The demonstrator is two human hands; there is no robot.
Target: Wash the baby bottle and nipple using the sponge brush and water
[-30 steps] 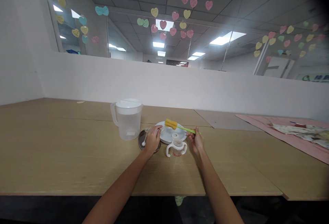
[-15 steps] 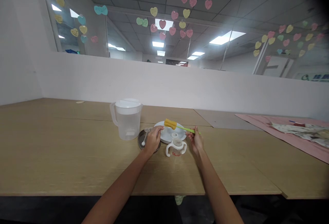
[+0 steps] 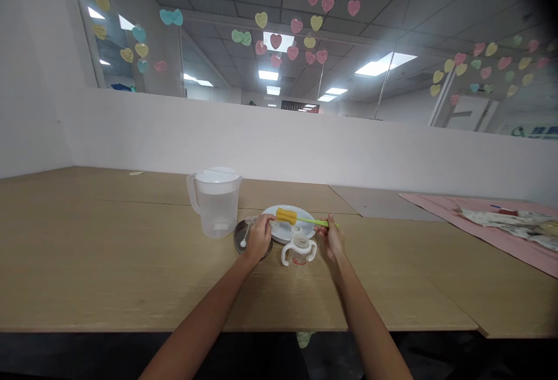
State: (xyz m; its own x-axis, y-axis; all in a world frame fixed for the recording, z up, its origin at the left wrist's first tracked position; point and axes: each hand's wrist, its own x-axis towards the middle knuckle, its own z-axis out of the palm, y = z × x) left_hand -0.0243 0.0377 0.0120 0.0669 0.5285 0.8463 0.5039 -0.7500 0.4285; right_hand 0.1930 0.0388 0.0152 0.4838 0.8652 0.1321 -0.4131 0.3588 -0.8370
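My right hand (image 3: 332,236) is closed around the thin green handle of a bottle brush (image 3: 286,215) with a yellow sponge head. The brush lies nearly level above a white plate (image 3: 279,235), its head pointing left. My left hand (image 3: 260,236) pinches a small whitish piece (image 3: 274,223) beside the sponge head; its kind is too small to tell. In front of the plate stands a clear baby bottle (image 3: 299,250) with two white handles and an uncovered mouth. Behind its mouth sits a small white ring-like part (image 3: 296,231). Under my left hand is a dark round tray (image 3: 238,239), partly hidden.
A translucent lidded pitcher (image 3: 218,205) stands to the left of the tray. On the tray rests a thin white straw-like part (image 3: 244,237). A pink cloth (image 3: 436,205) with patterned fabric lies at the far right. The white wall (image 3: 261,142) closes off the table's back.
The brush has shifted slightly left and down and now lies more level, its head closer to my left hand. The bottle, plate and pitcher have not moved.
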